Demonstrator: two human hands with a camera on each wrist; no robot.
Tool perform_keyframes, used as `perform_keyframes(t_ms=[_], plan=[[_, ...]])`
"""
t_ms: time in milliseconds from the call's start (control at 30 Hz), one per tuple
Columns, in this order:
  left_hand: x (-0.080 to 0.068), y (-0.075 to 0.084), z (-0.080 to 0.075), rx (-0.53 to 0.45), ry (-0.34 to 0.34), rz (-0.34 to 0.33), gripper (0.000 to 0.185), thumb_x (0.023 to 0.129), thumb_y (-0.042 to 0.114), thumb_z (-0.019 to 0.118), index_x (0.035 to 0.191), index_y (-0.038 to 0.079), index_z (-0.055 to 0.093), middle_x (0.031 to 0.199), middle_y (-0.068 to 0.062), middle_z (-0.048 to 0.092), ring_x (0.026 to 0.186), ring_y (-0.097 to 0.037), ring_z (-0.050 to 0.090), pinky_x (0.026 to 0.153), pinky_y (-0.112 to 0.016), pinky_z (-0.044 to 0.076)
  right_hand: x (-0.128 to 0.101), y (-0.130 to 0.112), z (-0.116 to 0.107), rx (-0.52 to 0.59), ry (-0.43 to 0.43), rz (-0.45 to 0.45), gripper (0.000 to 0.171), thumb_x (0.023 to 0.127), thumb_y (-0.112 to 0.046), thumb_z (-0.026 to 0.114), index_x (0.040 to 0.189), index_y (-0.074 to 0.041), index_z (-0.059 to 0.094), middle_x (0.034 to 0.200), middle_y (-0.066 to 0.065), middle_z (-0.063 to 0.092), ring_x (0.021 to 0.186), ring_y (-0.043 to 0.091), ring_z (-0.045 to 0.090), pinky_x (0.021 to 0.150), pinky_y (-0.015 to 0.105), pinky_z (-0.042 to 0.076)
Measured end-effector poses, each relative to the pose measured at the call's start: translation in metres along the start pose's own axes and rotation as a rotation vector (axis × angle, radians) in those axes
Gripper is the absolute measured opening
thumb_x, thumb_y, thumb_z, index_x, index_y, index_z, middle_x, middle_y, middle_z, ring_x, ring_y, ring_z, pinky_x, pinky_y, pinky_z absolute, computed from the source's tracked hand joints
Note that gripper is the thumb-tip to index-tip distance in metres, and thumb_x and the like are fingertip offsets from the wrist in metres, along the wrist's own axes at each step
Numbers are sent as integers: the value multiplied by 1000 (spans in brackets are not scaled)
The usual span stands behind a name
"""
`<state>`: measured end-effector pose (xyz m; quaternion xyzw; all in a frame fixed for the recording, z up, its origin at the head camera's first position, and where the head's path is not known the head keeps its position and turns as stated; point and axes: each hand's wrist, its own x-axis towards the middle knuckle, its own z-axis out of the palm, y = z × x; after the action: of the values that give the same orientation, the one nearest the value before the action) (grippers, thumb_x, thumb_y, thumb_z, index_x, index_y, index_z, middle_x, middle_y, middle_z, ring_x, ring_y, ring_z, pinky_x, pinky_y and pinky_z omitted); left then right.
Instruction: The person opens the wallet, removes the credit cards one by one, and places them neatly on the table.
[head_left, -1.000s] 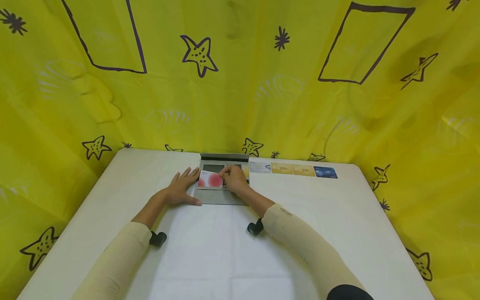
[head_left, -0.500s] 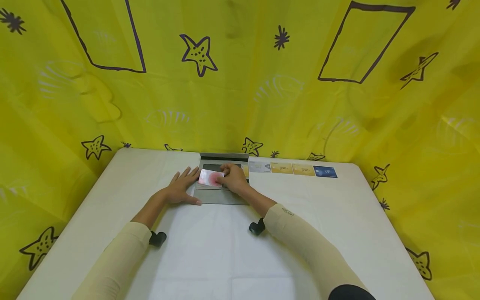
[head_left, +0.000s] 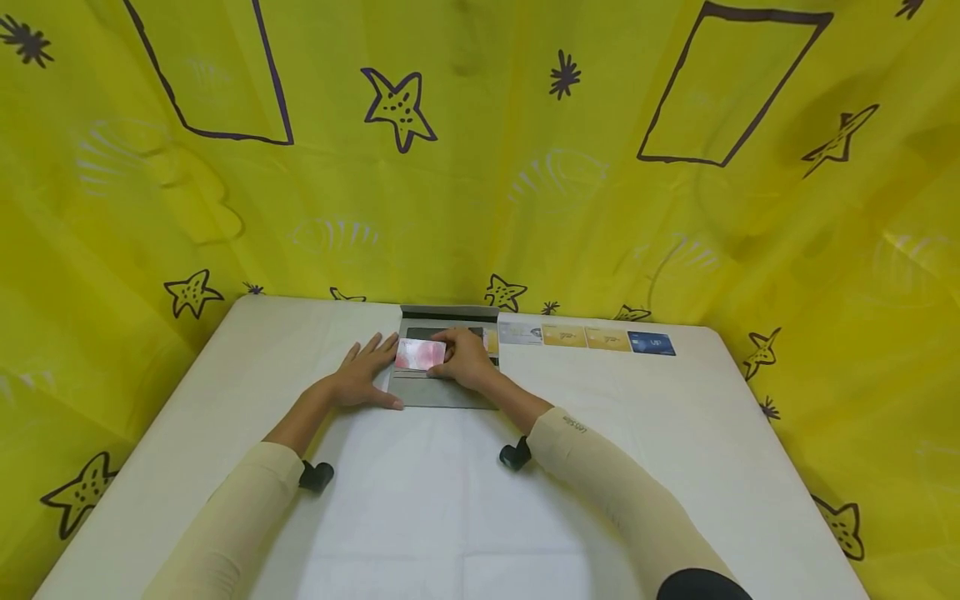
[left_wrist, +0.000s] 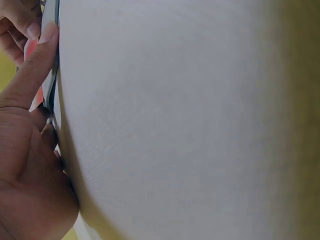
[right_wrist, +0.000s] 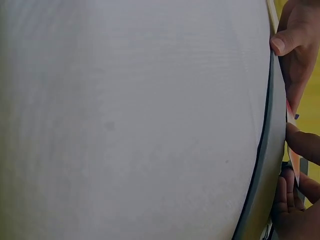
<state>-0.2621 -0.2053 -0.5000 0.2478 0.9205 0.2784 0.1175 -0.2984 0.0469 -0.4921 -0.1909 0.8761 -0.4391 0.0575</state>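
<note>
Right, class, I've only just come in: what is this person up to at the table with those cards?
A person is working at a white table with a grey card holder lying open at its far edge. The right hand pinches a pink and white card and holds it over the holder's upper slots. The left hand lies flat along the holder's left edge. Four more cards, one silver, two gold and one blue, lie in a row to the right.

White table (head_left: pixel 675 467) before yellow star-printed curtain (head_left: pixel 480 167), evenly lit.
</note>
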Motion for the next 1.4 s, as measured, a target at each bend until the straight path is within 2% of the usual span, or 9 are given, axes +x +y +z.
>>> perform_keyframes(t_ms=[133, 400, 600, 800, 1133, 1400], plan=[[0, 2, -1, -14, 1, 1, 118, 82, 53, 86, 165, -1, 22, 173, -24, 12, 158, -47, -4, 122, -66, -9, 0, 0, -1, -50, 0, -15, 61, 77, -10, 96, 131, 1, 71, 99, 7, 58, 82, 16, 57, 66, 21, 47], [1, 6, -3, -6, -8, -31, 114, 83, 45, 87, 165, -2, 23, 173, -23, 12, 158, -46, -3, 122, -66, -9, -3, -2, -3, -43, -18, -34, 58, 80, -9, 94, 132, -1, 70, 101, 8, 59, 83, 17, 57, 68, 21, 48], [1, 6, 0, 8, -20, -44, 114, 84, 46, 86, 165, -2, 22, 173, -23, 12, 159, -46, -3, 122, -65, -8, -4, 0, -5, -56, -25, -52, 53, 83, -9, 91, 131, 0, 71, 98, 7, 62, 83, 17, 56, 67, 22, 47], [2, 6, -1, 20, -23, -48, 115, 84, 47, 86, 167, 1, 20, 174, -22, 11, 159, -46, -4, 122, -65, -9, -4, 5, -12, -56, -25, -47, 49, 86, -13, 89, 132, -5, 73, 90, 4, 62, 81, 18, 56, 65, 23, 47], [3, 8, -3, 16, -17, -60, 117, 82, 46, 88, 167, 2, 20, 174, -21, 12, 159, -45, -3, 123, -65, -8, -7, 12, -30, -13, -44, -63, 51, 84, -11, 90, 132, -4, 73, 90, 6, 64, 82, 20, 56, 65, 24, 46], [1, 7, -3, 1, -20, -34, 119, 81, 50, 87, 167, 2, 20, 174, -22, 10, 158, -46, -5, 122, -66, -11, -9, 19, -39, -10, -29, -88, 54, 82, -9, 91, 132, -2, 73, 89, 6, 64, 78, 18, 55, 63, 24, 46]])
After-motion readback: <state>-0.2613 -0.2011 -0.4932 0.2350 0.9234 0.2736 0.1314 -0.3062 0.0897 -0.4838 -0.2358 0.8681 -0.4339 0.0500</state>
